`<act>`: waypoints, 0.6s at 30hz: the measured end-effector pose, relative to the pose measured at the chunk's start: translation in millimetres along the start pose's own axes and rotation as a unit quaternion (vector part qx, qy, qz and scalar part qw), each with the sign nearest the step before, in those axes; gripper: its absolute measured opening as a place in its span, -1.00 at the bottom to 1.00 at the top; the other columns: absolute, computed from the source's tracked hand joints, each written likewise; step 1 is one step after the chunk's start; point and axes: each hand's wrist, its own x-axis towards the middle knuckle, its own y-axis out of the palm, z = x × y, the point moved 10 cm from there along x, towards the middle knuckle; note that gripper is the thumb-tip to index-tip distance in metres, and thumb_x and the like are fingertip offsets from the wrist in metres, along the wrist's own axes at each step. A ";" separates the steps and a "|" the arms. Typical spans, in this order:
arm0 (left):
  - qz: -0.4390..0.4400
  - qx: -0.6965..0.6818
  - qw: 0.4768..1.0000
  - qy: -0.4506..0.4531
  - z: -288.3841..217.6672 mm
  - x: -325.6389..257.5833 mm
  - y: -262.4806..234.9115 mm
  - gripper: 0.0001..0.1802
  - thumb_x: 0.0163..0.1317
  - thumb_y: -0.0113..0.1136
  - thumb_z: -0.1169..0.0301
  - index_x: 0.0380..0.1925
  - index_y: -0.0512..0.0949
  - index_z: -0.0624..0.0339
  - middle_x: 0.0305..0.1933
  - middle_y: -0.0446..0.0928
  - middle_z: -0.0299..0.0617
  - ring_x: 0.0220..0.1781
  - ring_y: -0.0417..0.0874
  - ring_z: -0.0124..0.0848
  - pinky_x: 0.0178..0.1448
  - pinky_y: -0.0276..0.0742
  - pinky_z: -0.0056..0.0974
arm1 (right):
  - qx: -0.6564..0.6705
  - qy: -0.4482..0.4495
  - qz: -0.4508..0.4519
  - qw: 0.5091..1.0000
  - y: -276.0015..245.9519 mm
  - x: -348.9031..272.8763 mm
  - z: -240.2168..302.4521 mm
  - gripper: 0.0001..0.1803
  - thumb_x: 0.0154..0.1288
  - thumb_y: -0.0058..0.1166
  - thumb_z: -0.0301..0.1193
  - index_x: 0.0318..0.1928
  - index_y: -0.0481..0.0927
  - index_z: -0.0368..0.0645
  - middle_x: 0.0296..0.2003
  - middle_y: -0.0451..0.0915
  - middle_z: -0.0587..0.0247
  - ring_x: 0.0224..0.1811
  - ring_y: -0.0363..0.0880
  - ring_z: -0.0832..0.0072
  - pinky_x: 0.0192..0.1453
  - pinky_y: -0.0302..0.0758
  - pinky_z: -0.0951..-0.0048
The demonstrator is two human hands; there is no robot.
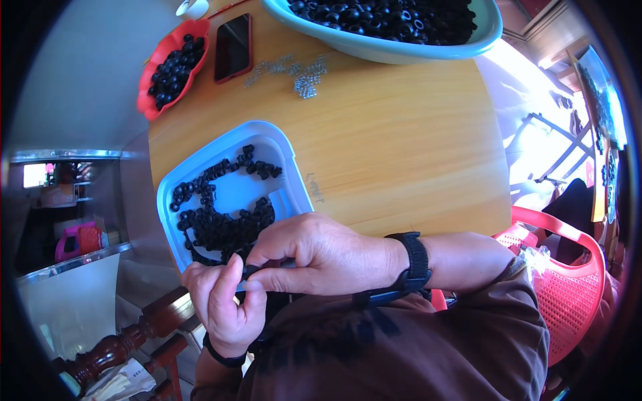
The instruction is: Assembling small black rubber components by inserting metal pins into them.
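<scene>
Over the near rim of a pale blue-white tray [284, 144], my two hands meet fingertip to fingertip. Between them is a small black part [249, 271], mostly hidden by the fingers. My right hand [314, 257] pinches it between thumb and forefinger. My left hand [224, 304] is closed too, its thumb and fingers against the same part. Several small black cylindrical pieces [227, 227] lie heaped in the tray, with a looser row toward its far side. Each wrist wears a black band.
A light green basin [401, 53] full of black rounded parts stands at the far edge. Left of it are small shiny metal pieces [307, 80], a phone [234, 50] and a red dish [147, 97] of black balls. A pink chair [562, 287] stands at right.
</scene>
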 end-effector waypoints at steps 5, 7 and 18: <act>-0.003 0.023 1.000 0.009 1.4 5.3 2.0 -0.60 0.13 0.19 0.32 -0.05 0.47 0.25 -0.27 0.42 -0.22 -0.27 0.44 -0.30 -0.07 0.29 -0.13 | 0.071 -0.023 -0.042 0.996 -4.8 -0.1 -0.5 -0.78 0.17 0.18 -0.38 -0.26 0.57 -0.28 -0.44 0.55 0.06 -0.37 0.55 0.20 -0.29 0.46 0.32; 0.013 0.018 1.000 0.002 2.5 6.3 4.0 -0.60 0.11 0.20 0.32 -0.05 0.48 0.25 -0.30 0.43 -0.24 -0.29 0.44 -0.33 -0.08 0.29 -0.14 | 0.099 -0.037 -0.048 0.993 -5.1 1.6 0.3 -0.82 0.13 0.17 -0.43 -0.30 0.56 -0.28 -0.44 0.55 0.03 -0.38 0.55 0.17 -0.27 0.46 0.29; -0.013 -0.036 0.999 0.021 4.1 21.7 2.9 -0.53 -0.04 0.34 0.34 -0.10 0.50 0.27 -0.38 0.47 -0.24 -0.43 0.42 -0.34 -0.23 0.28 -0.21 | 0.078 -0.059 -0.021 0.995 -10.8 4.8 11.7 -0.82 0.18 0.14 -0.50 -0.22 0.56 -0.31 -0.49 0.49 0.12 -0.44 0.49 0.32 -0.36 0.42 0.41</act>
